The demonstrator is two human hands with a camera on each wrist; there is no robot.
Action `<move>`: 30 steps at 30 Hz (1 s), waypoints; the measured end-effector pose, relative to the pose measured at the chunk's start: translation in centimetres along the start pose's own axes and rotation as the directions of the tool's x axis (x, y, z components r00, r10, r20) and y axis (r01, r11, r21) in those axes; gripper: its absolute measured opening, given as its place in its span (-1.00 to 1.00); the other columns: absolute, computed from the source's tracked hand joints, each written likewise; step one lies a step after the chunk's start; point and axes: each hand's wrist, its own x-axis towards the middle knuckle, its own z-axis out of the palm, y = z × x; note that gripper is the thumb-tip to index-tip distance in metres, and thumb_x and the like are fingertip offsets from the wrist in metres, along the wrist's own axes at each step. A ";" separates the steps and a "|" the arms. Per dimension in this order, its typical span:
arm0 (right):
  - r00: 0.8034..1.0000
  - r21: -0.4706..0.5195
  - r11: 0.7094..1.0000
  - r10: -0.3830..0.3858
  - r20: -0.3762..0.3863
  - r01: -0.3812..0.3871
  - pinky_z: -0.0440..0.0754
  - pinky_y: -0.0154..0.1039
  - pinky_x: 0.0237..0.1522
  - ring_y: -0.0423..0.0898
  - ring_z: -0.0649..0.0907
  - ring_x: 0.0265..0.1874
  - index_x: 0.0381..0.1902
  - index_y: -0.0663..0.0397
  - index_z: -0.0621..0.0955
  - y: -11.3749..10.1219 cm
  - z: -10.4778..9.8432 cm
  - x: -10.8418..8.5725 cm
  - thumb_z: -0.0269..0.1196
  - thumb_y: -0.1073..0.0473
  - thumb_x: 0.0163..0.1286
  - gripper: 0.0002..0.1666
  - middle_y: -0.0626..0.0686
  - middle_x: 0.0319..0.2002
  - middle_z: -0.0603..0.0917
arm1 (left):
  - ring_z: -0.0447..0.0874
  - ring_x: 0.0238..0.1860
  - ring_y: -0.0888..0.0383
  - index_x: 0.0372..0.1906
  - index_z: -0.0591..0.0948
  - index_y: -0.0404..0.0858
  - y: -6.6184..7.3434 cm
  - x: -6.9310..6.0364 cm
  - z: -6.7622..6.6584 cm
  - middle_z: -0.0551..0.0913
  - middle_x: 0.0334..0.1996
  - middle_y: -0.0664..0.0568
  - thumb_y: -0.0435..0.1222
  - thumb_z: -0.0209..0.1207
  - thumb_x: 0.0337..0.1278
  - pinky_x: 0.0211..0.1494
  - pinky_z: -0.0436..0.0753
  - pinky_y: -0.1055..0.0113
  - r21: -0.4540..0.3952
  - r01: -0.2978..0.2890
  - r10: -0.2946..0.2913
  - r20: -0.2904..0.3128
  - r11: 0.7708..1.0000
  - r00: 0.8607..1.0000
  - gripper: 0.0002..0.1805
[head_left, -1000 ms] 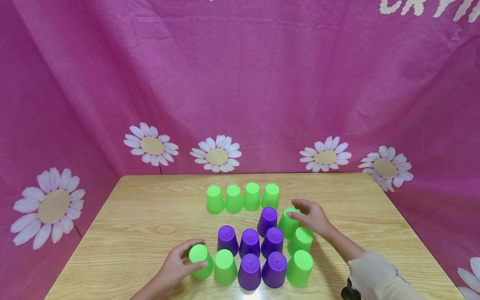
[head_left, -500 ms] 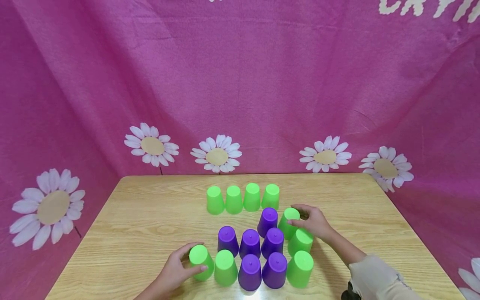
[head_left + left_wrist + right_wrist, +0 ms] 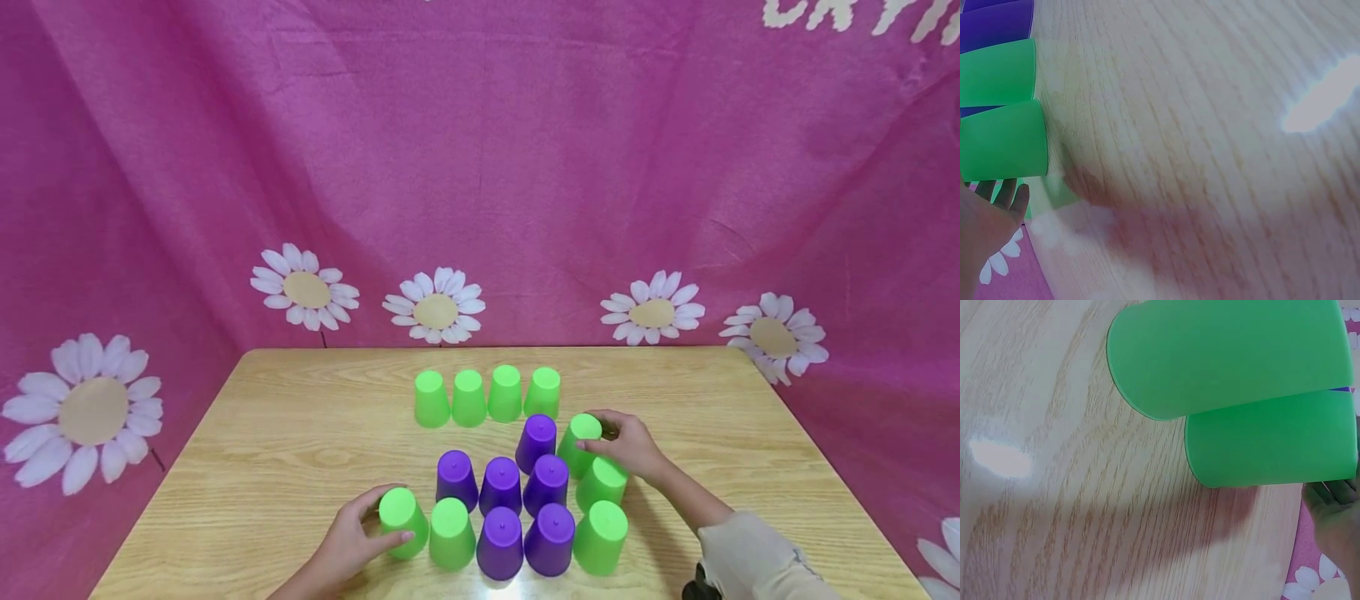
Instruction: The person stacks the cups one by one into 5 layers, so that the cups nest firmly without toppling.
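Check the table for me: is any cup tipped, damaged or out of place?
Nothing stands out. The green cups and purple cups are all upside down in rows, none tipped over or visibly damaged. The bright patch on the table looks like glare.

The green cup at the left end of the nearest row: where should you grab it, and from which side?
Probably by its side walls near the top, coming from the left. The green cup stands upside down and narrows upward, so a hand can span it there. The next green cup crowds its right; its left has room, and the left hand holds it from there.
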 end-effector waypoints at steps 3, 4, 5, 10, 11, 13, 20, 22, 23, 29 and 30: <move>1.000 -0.003 1.000 0.004 -0.015 -0.004 0.60 -0.47 -0.30 -0.24 0.62 -0.31 0.01 0.43 0.53 -0.1 0.0 0.1 0.38 0.22 0.08 -0.44 0.31 -0.15 0.66 | 0.52 -0.11 0.46 0.12 0.47 -0.35 -0.1 0.0 0.0 0.63 -0.06 -0.11 -0.28 0.39 -0.16 0.05 0.51 0.49 -0.004 0.002 -0.002 -0.008 1.000 1.000 -0.36; 1.000 -0.008 1.000 0.002 -0.021 -0.002 0.60 -0.47 -0.31 -0.23 0.61 -0.31 0.01 0.43 0.53 -0.1 -0.1 0.2 0.38 0.22 0.09 -0.44 0.31 -0.16 0.66 | 0.52 -0.11 0.46 0.12 0.47 -0.35 -0.1 0.0 0.0 0.63 -0.05 -0.11 -0.28 0.39 -0.16 0.04 0.52 0.49 -0.006 0.006 -0.006 -0.012 1.000 1.000 -0.37; 1.000 -0.017 1.000 -0.001 -0.026 0.001 0.59 -0.47 -0.32 -0.22 0.61 -0.31 0.02 0.43 0.52 -0.1 -0.1 0.2 0.37 0.22 0.09 -0.44 0.31 -0.16 0.66 | 0.52 -0.11 0.45 0.12 0.47 -0.34 -0.2 0.0 0.0 0.63 -0.05 -0.11 -0.28 0.39 -0.16 0.04 0.52 0.49 -0.009 0.009 -0.010 -0.015 1.000 1.000 -0.37; 0.998 -0.049 0.999 0.010 -0.068 -0.014 0.58 -0.45 -0.31 -0.13 0.61 -0.27 0.04 0.40 0.52 -0.2 -0.4 0.8 0.36 0.20 0.11 -0.44 0.28 -0.16 0.65 | 0.52 -0.11 0.46 0.13 0.47 -0.32 -0.3 0.0 -0.1 0.62 -0.02 -0.12 -0.29 0.39 -0.16 0.05 0.52 0.50 -0.017 0.028 -0.028 -0.023 0.999 0.999 -0.37; 0.997 -0.059 0.998 0.016 -0.073 -0.021 0.57 -0.45 -0.28 -0.12 0.61 -0.25 0.04 0.39 0.52 -0.2 -0.4 1.0 0.36 0.19 0.12 -0.44 0.28 -0.14 0.65 | 0.52 -0.10 0.46 0.13 0.47 -0.33 -0.3 0.0 -0.1 0.62 -0.02 -0.13 -0.29 0.39 -0.16 0.05 0.52 0.50 -0.020 0.029 -0.030 -0.023 0.999 0.999 -0.37; 0.995 -0.066 0.997 0.042 -0.086 -0.048 0.57 -0.43 -0.24 -0.09 0.62 -0.21 0.05 0.36 0.52 -0.2 -0.4 1.2 0.35 0.17 0.14 -0.44 0.26 -0.12 0.65 | 0.53 -0.10 0.46 0.13 0.46 -0.34 -0.3 0.0 -0.2 0.61 -0.01 -0.14 -0.30 0.38 -0.16 0.06 0.53 0.50 -0.024 0.026 -0.027 -0.024 0.999 0.999 -0.36; 0.986 -0.047 0.993 0.105 -0.126 -0.111 0.61 -0.29 -0.12 0.10 0.61 -0.08 0.06 0.36 0.50 0.2 -0.4 2.0 0.33 0.17 0.16 -0.45 0.30 -0.07 0.63 | 0.52 -0.10 0.46 0.12 0.47 -0.36 -0.2 0.2 -0.3 0.61 -0.01 -0.16 -0.31 0.39 -0.17 0.06 0.52 0.50 -0.024 0.010 -0.010 -0.032 1.000 0.999 -0.37; 0.985 -0.053 0.993 0.101 -0.137 -0.110 0.61 -0.26 -0.10 0.14 0.60 -0.06 0.07 0.38 0.50 0.3 -0.4 2.2 0.32 0.18 0.18 -0.46 0.32 -0.06 0.62 | 0.52 -0.11 0.47 0.11 0.48 -0.35 -0.2 0.2 -0.3 0.61 -0.02 -0.15 -0.31 0.39 -0.18 0.06 0.52 0.50 -0.013 0.019 -0.020 -0.043 1.000 0.999 -0.37; 0.985 -0.055 0.992 0.102 -0.140 -0.111 0.61 -0.24 -0.09 0.15 0.59 -0.05 0.07 0.38 0.49 0.3 -0.4 2.3 0.31 0.18 0.18 -0.46 0.32 -0.05 0.61 | 0.52 -0.11 0.48 0.11 0.49 -0.34 -0.2 0.2 -0.4 0.62 -0.03 -0.14 -0.32 0.39 -0.19 0.05 0.52 0.49 -0.006 0.023 -0.023 -0.048 1.000 0.999 -0.38; 0.983 -0.059 0.993 0.096 -0.157 -0.107 0.61 -0.13 -0.03 0.18 0.59 -0.03 0.07 0.40 0.48 0.0 -0.3 2.8 0.30 0.22 0.19 -0.47 0.34 -0.04 0.60 | 0.51 -0.12 0.50 0.08 0.50 -0.37 0.1 0.3 -0.5 0.63 -0.06 -0.15 -0.33 0.40 -0.20 0.05 0.54 0.48 0.021 0.014 -0.013 -0.061 1.000 0.998 -0.39; 0.983 -0.062 0.993 0.091 -0.161 -0.102 0.61 -0.13 -0.04 0.18 0.59 -0.04 0.06 0.41 0.49 -0.1 -0.3 2.9 0.30 0.23 0.18 -0.48 0.35 -0.05 0.60 | 0.51 -0.12 0.50 0.08 0.50 -0.37 0.1 0.3 -0.5 0.63 -0.06 -0.15 -0.34 0.40 -0.20 0.06 0.54 0.47 0.022 0.012 -0.011 -0.063 1.000 0.998 -0.40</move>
